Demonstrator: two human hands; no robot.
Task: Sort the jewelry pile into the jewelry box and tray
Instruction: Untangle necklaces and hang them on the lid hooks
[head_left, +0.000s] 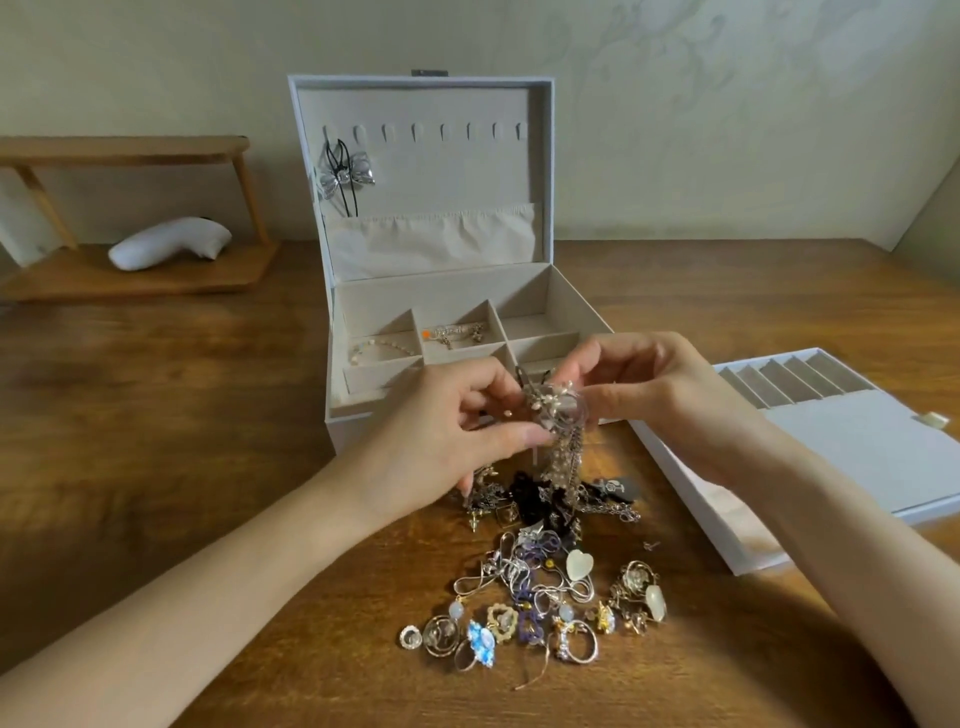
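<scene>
Head view: two hands meet at the centre of the frame over a wooden worktop (182, 415). The left hand (457, 431) has thumb and fingers curled in, pinching one tangle of chains (558, 415); the right hand (654, 395) pinches the same tangle from the 3 o'clock side with its fingertips; strands of the tangle hang down and reach the jewelry pile (545, 587).

The pile lies on the worktop at 6 o'clock, just in front of the box; it is too mixed to count in full, but it shows one pale heart stone (579, 565), one blue ring (480, 636) and several silver and gold rings and chains.

One jewelry box (332, 431) stands open at 12 o'clock, its lid upright; the lid carries eight hooks, and one bow pendant (345, 174) on a black cord hangs from the hook furthest toward 9 o'clock. At least five compartments show; one holds a beaded bracelet (384, 345), and the next toward 3 o'clock holds a few small pieces; the hands hide part of the front row.

One tray (857, 452) lies at 3 o'clock, with a row of narrow slots at its far end.

At 10 o'clock, one wooden shelf (130, 150) holds one white object (169, 243).
</scene>
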